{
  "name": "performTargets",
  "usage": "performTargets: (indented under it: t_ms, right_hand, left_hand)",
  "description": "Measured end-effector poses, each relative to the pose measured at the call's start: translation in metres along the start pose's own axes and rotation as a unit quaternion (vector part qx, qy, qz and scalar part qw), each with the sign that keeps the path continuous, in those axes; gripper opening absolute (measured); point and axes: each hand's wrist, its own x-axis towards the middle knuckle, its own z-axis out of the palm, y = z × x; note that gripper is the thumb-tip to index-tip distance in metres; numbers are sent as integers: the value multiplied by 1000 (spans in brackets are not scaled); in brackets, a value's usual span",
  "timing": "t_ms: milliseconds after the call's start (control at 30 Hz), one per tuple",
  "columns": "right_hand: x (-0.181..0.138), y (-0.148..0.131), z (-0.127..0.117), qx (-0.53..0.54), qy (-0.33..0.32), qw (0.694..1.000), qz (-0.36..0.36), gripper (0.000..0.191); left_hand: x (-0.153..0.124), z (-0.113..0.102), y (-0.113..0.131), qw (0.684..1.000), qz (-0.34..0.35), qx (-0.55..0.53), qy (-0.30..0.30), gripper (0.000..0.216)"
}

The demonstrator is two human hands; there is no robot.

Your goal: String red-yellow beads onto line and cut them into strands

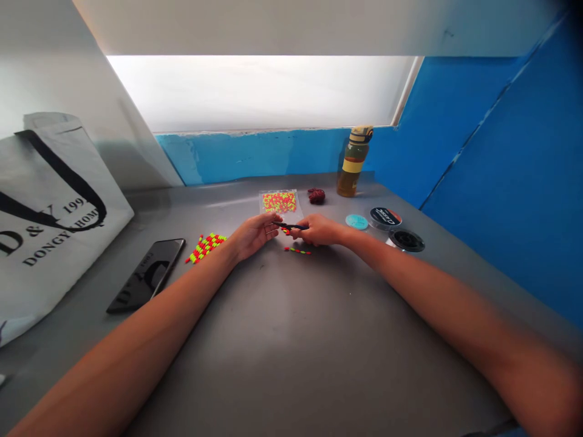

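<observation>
Right hand closes its grip on a dark rod; left hand, grip unclear, just below a bead packet.

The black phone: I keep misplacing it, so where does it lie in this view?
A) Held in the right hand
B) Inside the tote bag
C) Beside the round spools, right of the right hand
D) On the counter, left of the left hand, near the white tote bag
D. The phone lies on the grey counter, left of the left hand and next to the white tote bag.
</observation>
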Motion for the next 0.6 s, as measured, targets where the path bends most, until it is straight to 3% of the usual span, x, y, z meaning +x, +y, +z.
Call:
performTargets:
  t_ms: [167,600]
  right_hand:
    - [2,3,0,18,4,1000,13,34]
    - [-2,-3,-1,-44,7,999,-13,43]
  left_hand:
    - [-3,0,2,1000,0,-19,0,15]
    - [-2,0,2,1000,20,-4,16,17]
